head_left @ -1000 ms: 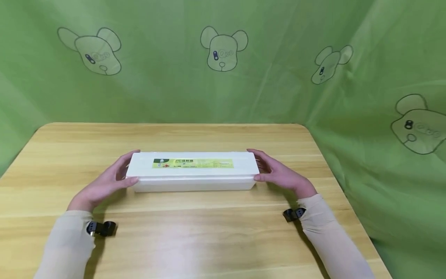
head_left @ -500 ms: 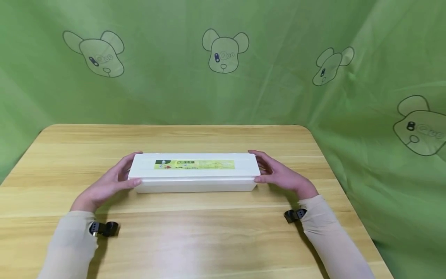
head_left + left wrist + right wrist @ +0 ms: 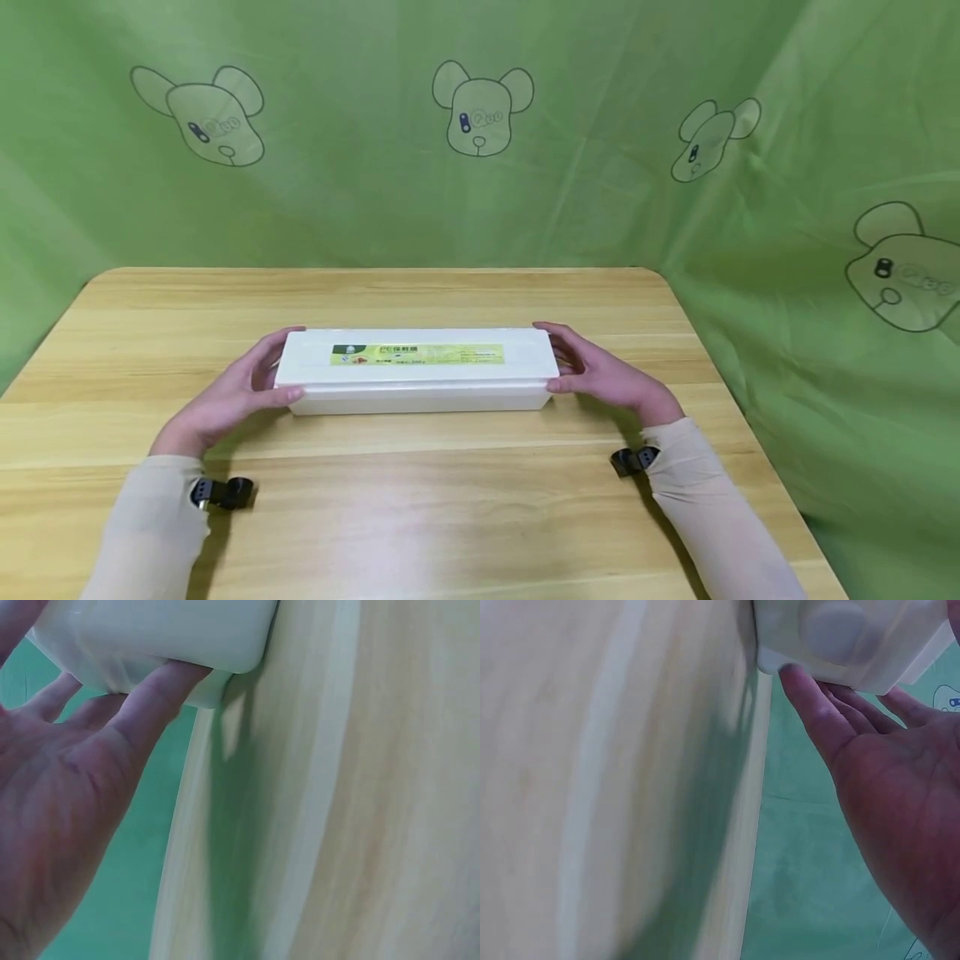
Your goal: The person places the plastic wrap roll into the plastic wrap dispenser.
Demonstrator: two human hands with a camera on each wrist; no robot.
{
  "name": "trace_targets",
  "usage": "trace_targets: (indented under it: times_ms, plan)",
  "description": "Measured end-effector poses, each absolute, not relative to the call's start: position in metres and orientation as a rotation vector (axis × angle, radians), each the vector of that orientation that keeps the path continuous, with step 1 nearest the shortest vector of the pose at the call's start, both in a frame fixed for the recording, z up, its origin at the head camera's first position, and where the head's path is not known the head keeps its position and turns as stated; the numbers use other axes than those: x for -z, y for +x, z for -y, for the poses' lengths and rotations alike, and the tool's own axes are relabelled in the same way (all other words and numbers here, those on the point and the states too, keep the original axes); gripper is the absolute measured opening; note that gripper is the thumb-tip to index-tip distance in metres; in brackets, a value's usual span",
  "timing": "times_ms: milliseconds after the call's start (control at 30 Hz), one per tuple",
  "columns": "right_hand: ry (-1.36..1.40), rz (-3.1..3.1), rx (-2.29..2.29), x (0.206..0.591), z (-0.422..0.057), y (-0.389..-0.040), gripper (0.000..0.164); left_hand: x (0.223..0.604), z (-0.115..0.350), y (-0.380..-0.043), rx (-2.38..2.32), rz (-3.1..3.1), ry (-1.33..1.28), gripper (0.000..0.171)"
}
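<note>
A long white cling film box [image 3: 420, 397] lies crosswise on the wooden table, its lid down and a yellow-green printed label [image 3: 417, 354] on top. At its left end my left hand [image 3: 225, 398] grips it, thumb along the front edge and fingers round towards the back corner. My right hand [image 3: 603, 377] holds the other end in the same way. In the left wrist view the palm [image 3: 67, 787] stands apart from the box's end, with the digits reaching onto it. The right wrist view shows fingertips at the end of the box [image 3: 840, 637].
The wooden table [image 3: 420, 508] has rounded far corners. Behind it and to the right hangs a green curtain [image 3: 360, 208] with outlined bear heads. A black wrist camera [image 3: 225, 492] sticks out from the left sleeve, and another camera [image 3: 633, 461] from the right.
</note>
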State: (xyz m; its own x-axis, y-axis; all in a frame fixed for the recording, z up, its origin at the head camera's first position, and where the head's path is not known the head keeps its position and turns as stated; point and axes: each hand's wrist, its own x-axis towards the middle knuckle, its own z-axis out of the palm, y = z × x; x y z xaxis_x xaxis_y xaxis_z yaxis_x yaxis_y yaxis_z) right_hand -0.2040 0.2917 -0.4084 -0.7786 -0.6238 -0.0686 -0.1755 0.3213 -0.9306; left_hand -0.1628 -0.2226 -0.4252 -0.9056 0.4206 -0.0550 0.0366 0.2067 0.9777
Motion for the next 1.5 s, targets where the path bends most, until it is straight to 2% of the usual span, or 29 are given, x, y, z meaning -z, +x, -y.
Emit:
trace_targets:
  times_ms: [633, 1267, 1500]
  plan:
    - [-0.698, -2.227, 1.417, 0.4039, -0.2872, -0.2011, 0.092, 0.4269, 0.2219, -0.1611, -1.771, -2.211, 0.441, 0.095]
    - [-0.705, -2.325, 1.330, 0.4005, -0.2866, -0.2010, 0.090, 0.4264, 0.2231, -0.1600, -1.675, -2.268, 0.431, 0.094]
    - [-0.763, -2.300, 1.384, 0.4028, -0.2873, -0.2029, 0.083, 0.4259, 0.2211, -0.1599, -1.676, -2.265, 0.422, 0.092]
